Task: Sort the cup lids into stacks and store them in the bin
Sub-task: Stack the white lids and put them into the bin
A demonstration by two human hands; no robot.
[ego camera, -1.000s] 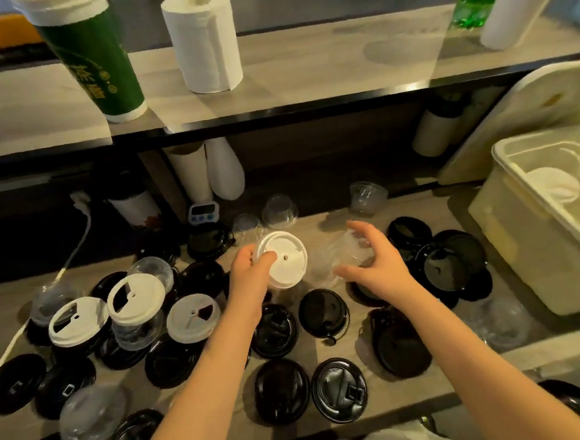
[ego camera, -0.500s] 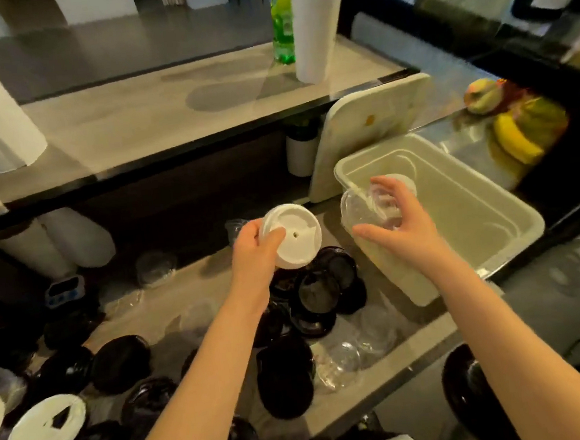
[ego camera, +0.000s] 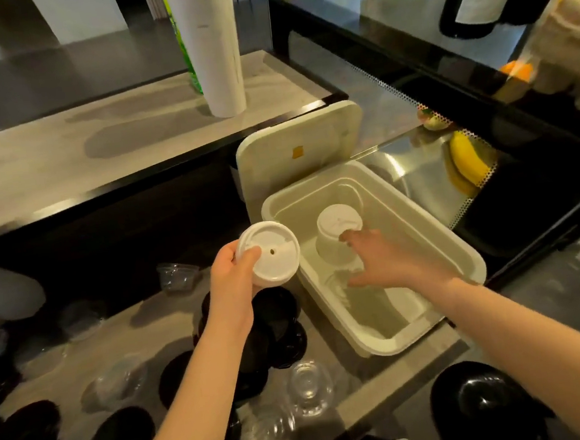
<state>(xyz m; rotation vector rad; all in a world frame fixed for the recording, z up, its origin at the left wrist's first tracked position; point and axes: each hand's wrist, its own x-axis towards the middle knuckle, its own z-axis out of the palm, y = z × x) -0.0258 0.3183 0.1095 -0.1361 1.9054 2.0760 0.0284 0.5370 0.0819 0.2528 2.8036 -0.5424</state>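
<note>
**One white lid up in my left hand, my right hand down in the bin**

My left hand (ego camera: 232, 280) grips a white cup lid (ego camera: 271, 254) by its edge. My thumb lies across the top beside the small hole and my fingers curl behind it. I hold it in the air just beside the near-left corner of the bin (ego camera: 421, 212), above a cluster of black lids (ego camera: 283, 332).

My right hand (ego camera: 392, 258) is down inside the bin with its fingers spread. The fingertips (ego camera: 350, 236) are at, or just beside, a stack of white lids (ego camera: 340, 226) standing on the bin floor toward the far end. Under my palm there is a blurred clear shape (ego camera: 340, 279), perhaps a clear lid. I cannot tell whether my hand is holding it or only hovering over it.

The bin sits at the right end of the counter (ego camera: 170, 327). Its flat cover (ego camera: 302, 153) leans upright just behind it. More black lids lie scattered along the counter to the left, with clear lids (ego camera: 309, 384) among them near the front edge.

On the upper shelf (ego camera: 58, 166) stands a paper towel roll (ego camera: 212, 44), with a green bottle (ego camera: 187, 61) just behind it. Bananas (ego camera: 466, 160) show through the glass case to the right of the bin.
</note>
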